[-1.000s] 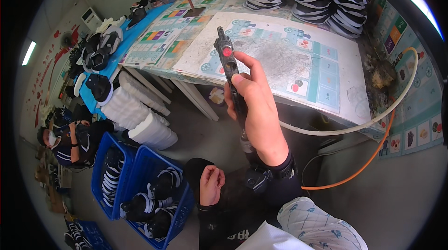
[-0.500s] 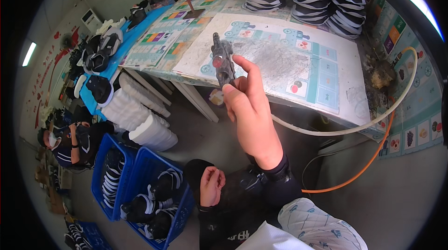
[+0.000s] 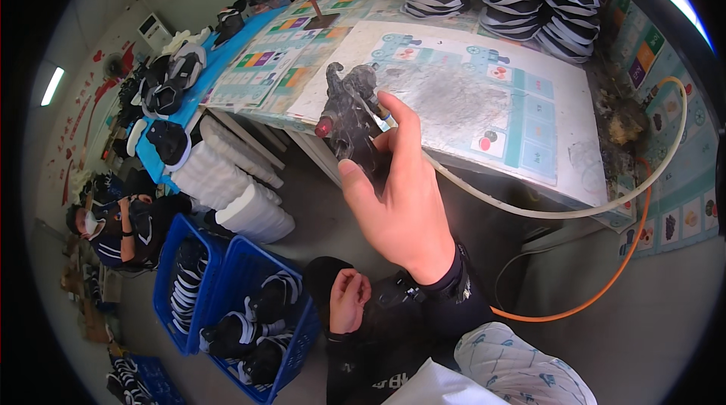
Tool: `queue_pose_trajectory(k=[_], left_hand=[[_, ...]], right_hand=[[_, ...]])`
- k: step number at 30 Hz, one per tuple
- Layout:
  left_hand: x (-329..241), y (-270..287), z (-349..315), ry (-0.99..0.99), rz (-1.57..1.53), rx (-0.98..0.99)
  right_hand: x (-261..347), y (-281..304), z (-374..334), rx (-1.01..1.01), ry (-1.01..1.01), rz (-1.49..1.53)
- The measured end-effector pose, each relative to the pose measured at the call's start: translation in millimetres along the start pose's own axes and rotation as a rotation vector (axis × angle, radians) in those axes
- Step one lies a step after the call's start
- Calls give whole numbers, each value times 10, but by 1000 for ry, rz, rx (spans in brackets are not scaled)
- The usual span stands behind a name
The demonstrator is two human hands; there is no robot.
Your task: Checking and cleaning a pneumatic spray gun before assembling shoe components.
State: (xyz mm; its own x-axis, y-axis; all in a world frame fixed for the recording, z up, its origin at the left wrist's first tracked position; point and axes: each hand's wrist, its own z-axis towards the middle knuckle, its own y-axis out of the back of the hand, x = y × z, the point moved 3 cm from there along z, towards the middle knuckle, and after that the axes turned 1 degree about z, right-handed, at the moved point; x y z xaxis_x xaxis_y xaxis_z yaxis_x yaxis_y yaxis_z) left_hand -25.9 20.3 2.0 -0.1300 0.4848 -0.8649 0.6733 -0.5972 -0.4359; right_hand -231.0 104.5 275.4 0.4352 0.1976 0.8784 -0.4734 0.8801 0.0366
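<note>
I have the right grip (image 3: 401, 204) holding a smudged black tool (image 3: 350, 111) with a red knob (image 3: 324, 127) near the white, blue-printed surface (image 3: 461, 114); the left grip (image 3: 348, 301), curled narrow, sits farther from that surface.

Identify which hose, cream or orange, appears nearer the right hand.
The cream hose: it reaches the right hand, whereas the orange hose curves lower, toward the dark sleeve.

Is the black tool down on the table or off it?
Off it: the right hand holds the black tool raised, its lower end seen past the table's near edge.
</note>
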Motion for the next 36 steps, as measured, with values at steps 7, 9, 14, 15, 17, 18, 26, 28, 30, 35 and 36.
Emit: queue_pose_trajectory(k=[7, 9, 14, 15, 17, 18, 26, 28, 30, 35, 36], left_hand=[[-9, -47, 21, 12, -11, 0], [-37, -57, 15, -14, -9, -12], [-31, -82, 14, -18, 9, 17], [-31, -80, 14, -20, 7, 12], [-18, -52, -17, -16, 19, -3], [-13, -41, -31, -3, 27, -21], [-4, -146, 10, 22, -2, 6], [-42, -75, -9, -4, 22, -13], [-103, -92, 14, -36, -17, -4], [-374, -226, -12, 22, -214, 142], [-481, -270, 35, 7, -219, 127]], right_hand=[[8, -2, 29, 7, -15, 1], [3, -35, 26, 10, -15, -10], [14, -9, 6, -35, 54, -87], [-6, -21, 3, -40, 59, -92], [-30, -28, -19, -30, 44, -112], [-32, -35, -27, -16, 21, -139], [-87, 70, 0, 51, -84, -62], [-135, 4, -22, 49, -70, -48], [-157, -21, -31, 52, -65, -47], [-255, 26, -95, 23, -74, -89], [-301, 45, -97, 24, -91, -108]])
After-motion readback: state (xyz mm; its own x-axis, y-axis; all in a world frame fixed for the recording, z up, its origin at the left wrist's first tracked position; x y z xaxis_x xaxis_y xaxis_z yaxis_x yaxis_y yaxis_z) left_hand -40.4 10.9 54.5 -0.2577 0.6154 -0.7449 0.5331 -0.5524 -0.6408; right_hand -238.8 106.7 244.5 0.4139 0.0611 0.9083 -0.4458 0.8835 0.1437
